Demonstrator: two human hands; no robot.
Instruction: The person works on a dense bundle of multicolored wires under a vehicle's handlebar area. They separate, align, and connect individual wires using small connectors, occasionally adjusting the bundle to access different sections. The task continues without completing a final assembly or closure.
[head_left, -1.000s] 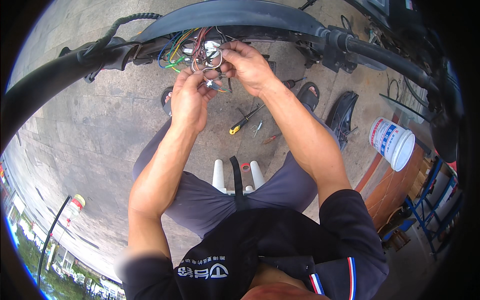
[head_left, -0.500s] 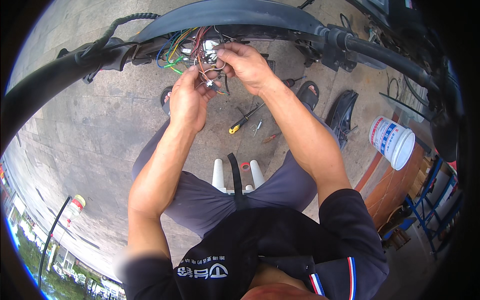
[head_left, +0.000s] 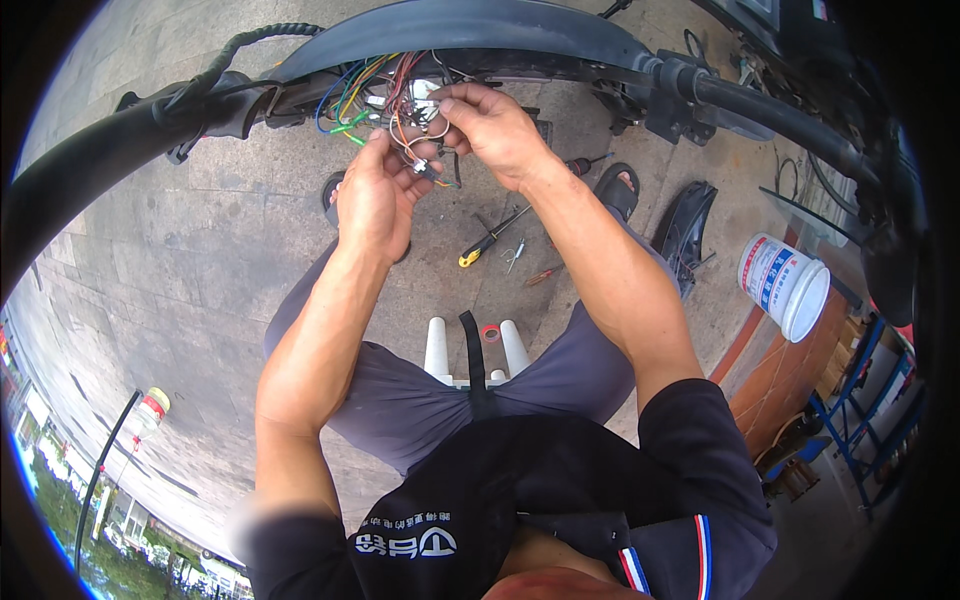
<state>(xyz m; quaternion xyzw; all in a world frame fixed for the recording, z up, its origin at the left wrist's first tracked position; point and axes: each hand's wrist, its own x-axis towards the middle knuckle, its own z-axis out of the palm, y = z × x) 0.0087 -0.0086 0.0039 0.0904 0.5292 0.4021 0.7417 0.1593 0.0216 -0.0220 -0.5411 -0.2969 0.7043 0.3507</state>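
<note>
Has opened left grip (head_left: 375,200) wider, cradling thin, looping, plastic-coated wires (head_left: 403,80) at upper centre; keeps right grip (head_left: 495,133) pinched on them beside a blocky white connector (head_left: 425,90).

A wide fisheye view is taken from head height, faced steeply downward at the ground (head_left: 230,260). The shirt (head_left: 490,475) is seen closest, at six o'clock; the left hand (head_left: 375,205) and right hand (head_left: 497,137) are placed farther off, toward eleven and twelve.
</note>
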